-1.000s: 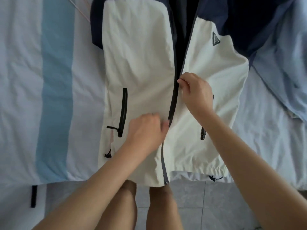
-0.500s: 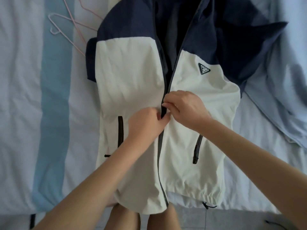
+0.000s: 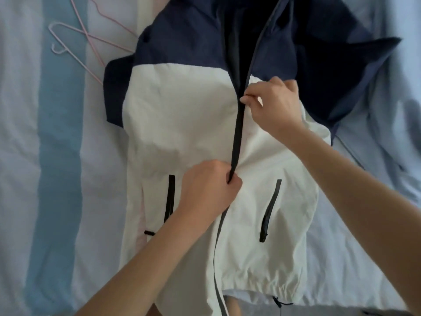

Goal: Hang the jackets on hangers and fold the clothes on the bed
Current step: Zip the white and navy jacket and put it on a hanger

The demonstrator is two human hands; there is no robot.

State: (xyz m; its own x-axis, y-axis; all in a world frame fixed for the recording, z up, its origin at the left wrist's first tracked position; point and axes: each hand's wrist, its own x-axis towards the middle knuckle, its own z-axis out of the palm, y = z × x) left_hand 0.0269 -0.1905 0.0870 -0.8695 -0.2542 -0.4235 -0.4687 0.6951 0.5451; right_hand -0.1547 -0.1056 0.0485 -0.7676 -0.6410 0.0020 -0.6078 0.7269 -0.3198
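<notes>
Jacket [image 3: 182, 124], white below and navy above, lies front-up on the striped bed sheet [image 3: 45, 156], hem toward me. Pink wire hangers [image 3: 75, 39] lie on the sheet just beside its shoulder on my left. A pale blue cloth [image 3: 398, 99] bunches at the right, next to the navy sleeve. My forearms cross the lower panels. My left hand [image 3: 207, 188] pinches the zip [image 3: 237, 133] at waist level, and my right hand [image 3: 273, 103] pinches it higher, at the chest. Half a second ago both hands met mid-front. Now the right has climbed, and a closed dark strip runs between them.
</notes>
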